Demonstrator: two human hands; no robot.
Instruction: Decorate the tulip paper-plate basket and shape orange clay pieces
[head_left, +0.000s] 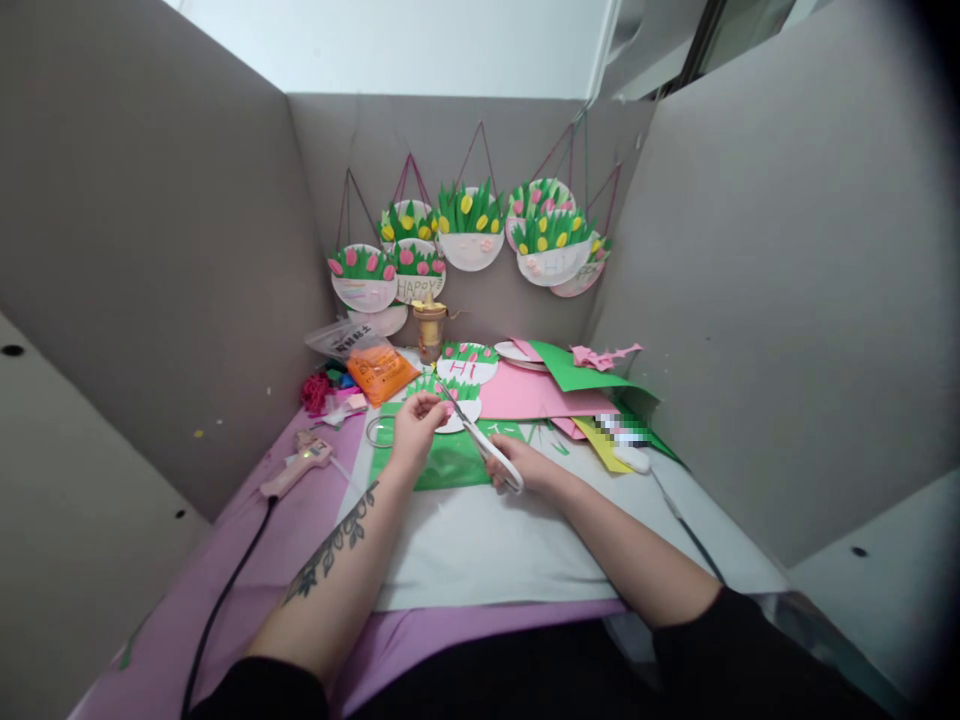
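My right hand [514,462] is closed round the handles of white-handled scissors [487,445], whose blades point up and to the left. Near the blades, my left hand [420,425] pinches a small pink piece of paper [448,408]. Just behind the hands lies a paper-plate flower craft [469,410] with green leaves and pink flowers. Beyond it is another plate craft marked "Hi" [466,370]. Under my hands a green sheet [450,470] rests on the white cloth.
A pink glue gun [300,468] with a black cord lies at left, near an orange clay bag [381,372]. Pink sheets [517,390] and a green sheet [585,368] are stacked at right. Several plate crafts [471,250] hang on the back panel; grey panels [750,300] flank the table.
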